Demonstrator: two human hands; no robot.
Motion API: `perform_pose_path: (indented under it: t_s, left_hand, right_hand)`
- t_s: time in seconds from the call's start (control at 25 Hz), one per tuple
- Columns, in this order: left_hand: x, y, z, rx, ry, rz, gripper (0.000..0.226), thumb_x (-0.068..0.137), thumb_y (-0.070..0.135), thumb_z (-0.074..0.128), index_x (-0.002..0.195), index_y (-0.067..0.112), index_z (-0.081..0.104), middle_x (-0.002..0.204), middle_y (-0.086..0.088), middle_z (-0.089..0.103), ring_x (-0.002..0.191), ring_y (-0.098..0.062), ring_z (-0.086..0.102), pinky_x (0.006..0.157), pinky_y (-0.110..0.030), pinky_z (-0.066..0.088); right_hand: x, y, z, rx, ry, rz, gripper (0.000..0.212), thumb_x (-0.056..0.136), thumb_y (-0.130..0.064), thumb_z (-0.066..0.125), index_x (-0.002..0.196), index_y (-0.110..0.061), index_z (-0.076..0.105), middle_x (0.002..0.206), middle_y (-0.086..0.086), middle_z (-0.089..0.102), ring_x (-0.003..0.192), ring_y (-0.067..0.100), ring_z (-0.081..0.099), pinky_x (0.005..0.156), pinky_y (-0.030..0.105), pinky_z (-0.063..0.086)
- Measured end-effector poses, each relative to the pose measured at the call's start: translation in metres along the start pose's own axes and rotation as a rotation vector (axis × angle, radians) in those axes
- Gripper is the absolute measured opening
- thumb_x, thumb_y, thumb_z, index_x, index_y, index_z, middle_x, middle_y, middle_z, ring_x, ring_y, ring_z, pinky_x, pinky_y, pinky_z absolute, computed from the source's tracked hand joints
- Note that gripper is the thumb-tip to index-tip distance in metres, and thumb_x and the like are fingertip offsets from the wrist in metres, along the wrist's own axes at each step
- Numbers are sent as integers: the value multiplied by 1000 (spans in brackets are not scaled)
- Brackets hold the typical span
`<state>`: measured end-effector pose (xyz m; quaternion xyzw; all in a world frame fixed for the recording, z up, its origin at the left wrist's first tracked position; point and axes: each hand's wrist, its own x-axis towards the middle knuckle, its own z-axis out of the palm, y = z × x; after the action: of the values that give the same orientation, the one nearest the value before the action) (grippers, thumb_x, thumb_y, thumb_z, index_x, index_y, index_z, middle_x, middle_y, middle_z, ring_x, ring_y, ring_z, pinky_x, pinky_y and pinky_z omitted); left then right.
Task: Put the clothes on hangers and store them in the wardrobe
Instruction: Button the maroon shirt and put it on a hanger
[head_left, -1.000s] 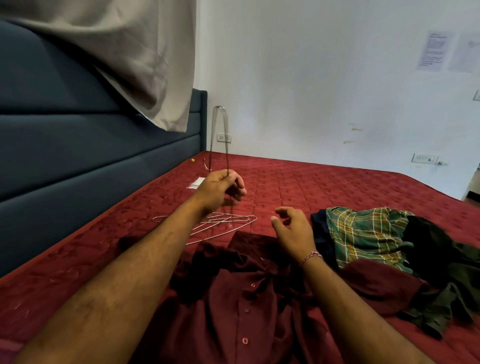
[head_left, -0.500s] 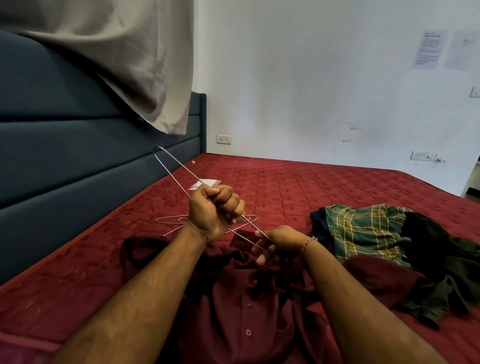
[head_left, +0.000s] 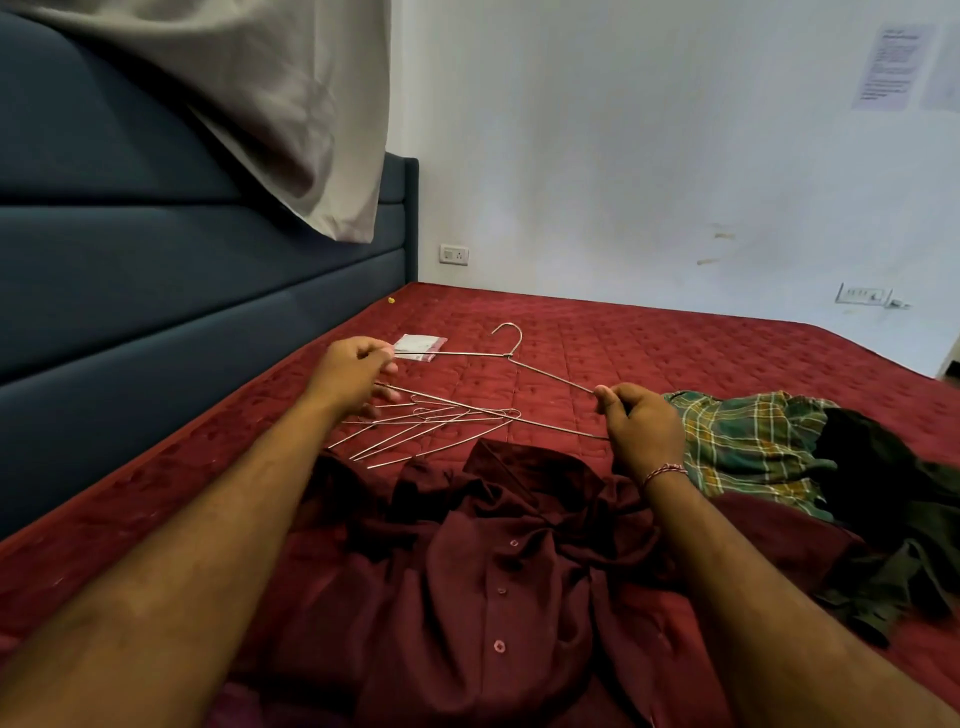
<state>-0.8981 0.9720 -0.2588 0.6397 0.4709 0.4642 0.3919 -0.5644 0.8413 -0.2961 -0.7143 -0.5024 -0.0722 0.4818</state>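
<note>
A thin metal wire hanger (head_left: 506, 353) is held level above the red bed, hook pointing away. My left hand (head_left: 356, 369) pinches its left end and my right hand (head_left: 636, 421) grips its right corner. Below it several more wire hangers (head_left: 431, 428) lie in a loose pile on the bedspread. A maroon button shirt (head_left: 483, 561) lies crumpled in front of me, between my forearms. A green plaid garment (head_left: 748, 436) and a dark olive garment (head_left: 893, 499) lie to the right.
The red quilted bedspread (head_left: 649, 353) stretches to a white wall. A dark blue padded headboard (head_left: 156, 291) runs along the left, with a beige cloth (head_left: 280, 104) hanging over it. A small plastic packet (head_left: 420, 345) lies near the headboard.
The hanger was upright in my left hand, then tilted down. Now it lies spread flat between both hands, and my right hand has taken hold of its right corner.
</note>
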Motion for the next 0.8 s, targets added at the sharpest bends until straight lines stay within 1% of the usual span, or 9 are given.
perform_pose_path:
  t_s: [0.04,0.12,0.24,0.36,0.44,0.52,0.64,0.72,0.8]
  left_hand:
    - [0,7,-7,92,-139,14,20,107,22,51,117,9,63,104,-14,72,61,-26,71,43,-28,50]
    - [-2,16,-22,130,-308,60,23,109,21,49,107,7,67,94,-16,76,57,-28,72,41,-27,50]
    - [-2,8,-42,20,-302,112,23,109,19,47,104,8,67,85,-17,76,63,-34,75,45,-30,56]
    - [0,-13,-52,63,-271,108,23,110,16,45,102,6,64,81,-22,74,70,-38,76,48,-30,58]
    - [0,-30,-56,86,-278,103,23,110,15,43,101,6,63,81,-24,73,71,-39,76,51,-29,59]
    - [-1,-41,-56,76,-271,105,23,110,14,43,100,7,62,79,-23,72,72,-40,76,53,-31,58]
    - [-4,-46,-49,27,-249,167,30,109,14,43,93,19,67,78,-21,72,69,-35,76,54,-31,58]
    - [-10,-46,-34,4,-244,234,38,109,12,44,85,28,69,75,-15,73,68,-35,76,55,-31,59]
    - [-18,-44,-9,-45,-210,314,34,108,10,47,86,24,68,74,-16,72,66,-39,74,56,-33,59]
  right_hand:
    - [2,6,2,38,12,-4,34,99,-41,64,71,-24,71,53,-11,55,51,8,48,51,27,31]
    - [4,18,5,172,19,12,25,99,-34,66,77,-23,71,62,-9,61,57,12,53,56,28,40]
    - [-4,28,11,282,-27,208,20,95,-34,69,86,-19,60,77,-4,63,77,21,61,72,33,46]
    - [-15,30,21,5,-423,235,23,87,-42,77,79,-20,73,78,-2,72,78,18,67,72,28,48]
    - [-19,30,32,-303,-676,155,20,85,-39,78,91,-20,80,90,3,76,85,19,70,71,26,47]
    - [-18,29,34,-446,-643,123,20,85,-24,70,101,-16,81,102,8,77,96,27,72,74,28,51]
    - [-15,17,15,-270,-482,25,31,87,-8,63,110,-18,80,115,1,77,103,20,72,90,25,52]
    - [-13,8,2,-161,-421,-104,31,90,-9,66,117,-18,78,122,-3,74,111,14,68,95,22,48]
    - [-10,-3,-5,-92,-386,-163,33,91,-19,72,124,-17,74,126,-5,71,117,12,64,99,23,45]
